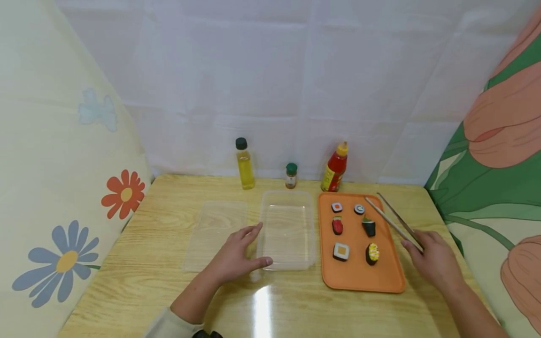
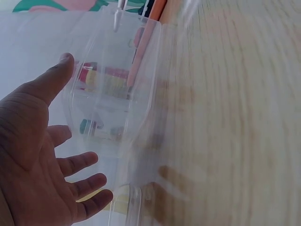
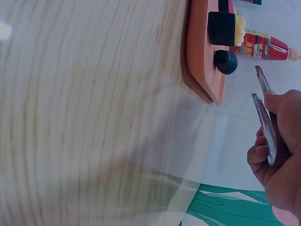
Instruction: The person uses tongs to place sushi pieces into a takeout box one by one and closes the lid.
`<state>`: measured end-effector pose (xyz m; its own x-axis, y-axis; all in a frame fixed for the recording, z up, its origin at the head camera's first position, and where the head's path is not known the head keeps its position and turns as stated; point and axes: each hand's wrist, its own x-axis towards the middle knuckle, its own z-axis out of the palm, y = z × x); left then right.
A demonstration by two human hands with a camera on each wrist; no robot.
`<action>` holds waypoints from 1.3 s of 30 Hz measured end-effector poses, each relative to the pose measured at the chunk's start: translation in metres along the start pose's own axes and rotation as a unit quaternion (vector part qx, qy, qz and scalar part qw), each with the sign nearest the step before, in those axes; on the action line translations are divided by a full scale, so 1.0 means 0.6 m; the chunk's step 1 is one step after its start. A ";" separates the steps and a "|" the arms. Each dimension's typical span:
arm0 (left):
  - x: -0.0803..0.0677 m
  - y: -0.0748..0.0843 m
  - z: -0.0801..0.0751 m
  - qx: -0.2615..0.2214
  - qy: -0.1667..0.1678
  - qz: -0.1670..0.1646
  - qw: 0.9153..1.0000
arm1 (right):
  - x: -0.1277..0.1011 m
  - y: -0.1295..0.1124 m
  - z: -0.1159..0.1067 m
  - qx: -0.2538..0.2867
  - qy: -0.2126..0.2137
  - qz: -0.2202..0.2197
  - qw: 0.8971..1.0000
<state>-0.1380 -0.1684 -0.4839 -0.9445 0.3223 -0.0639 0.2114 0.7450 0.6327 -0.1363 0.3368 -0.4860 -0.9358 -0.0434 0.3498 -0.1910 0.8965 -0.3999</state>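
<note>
My right hand [image 1: 437, 258] grips a pair of metal tongs [image 1: 395, 223], their two arms spread over the right side of an orange tray [image 1: 359, 279]. On that tray lie several toy sushi pieces, among them a red-topped one [image 1: 337, 226], a yellow-topped one [image 1: 372, 254], a black cone-shaped roll [image 1: 368, 227] and a square white roll [image 1: 341, 252]. Beside the left wall of a clear plastic container [image 1: 287, 267] is my left hand [image 1: 236, 256], its fingers spread and holding nothing. In the left wrist view the palm of the left hand [image 2: 51, 160] faces the container.
A flat clear lid [image 1: 215, 234] lies left of the container. Along the back stand an oil bottle [image 1: 245, 169], a small green-capped spice jar [image 1: 291, 176] and a red sauce bottle [image 1: 335, 169]. A white cloth [image 1: 270, 94] hangs behind the wooden table [image 1: 143, 263].
</note>
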 end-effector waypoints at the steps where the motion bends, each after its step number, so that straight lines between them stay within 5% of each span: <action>1: 0.000 0.000 0.000 0.000 0.000 0.000 1.000 | 0.001 -0.002 0.001 0.000 -0.001 -0.002 1.000; 15: 0.001 -0.005 0.006 -0.027 0.005 -0.018 0.999 | 0.021 -0.025 0.016 0.005 -0.016 -0.044 0.999; 39: 0.004 -0.003 0.004 -0.041 0.009 -0.022 0.999 | 0.048 -0.055 0.031 -0.012 -0.118 -0.037 0.992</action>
<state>-0.1400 -0.1675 -0.4867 -0.9568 0.2799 -0.0792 0.1498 0.7076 0.6906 -0.1622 0.2980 -0.4785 -0.9635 -0.2083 0.1682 -0.2567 0.8972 -0.3594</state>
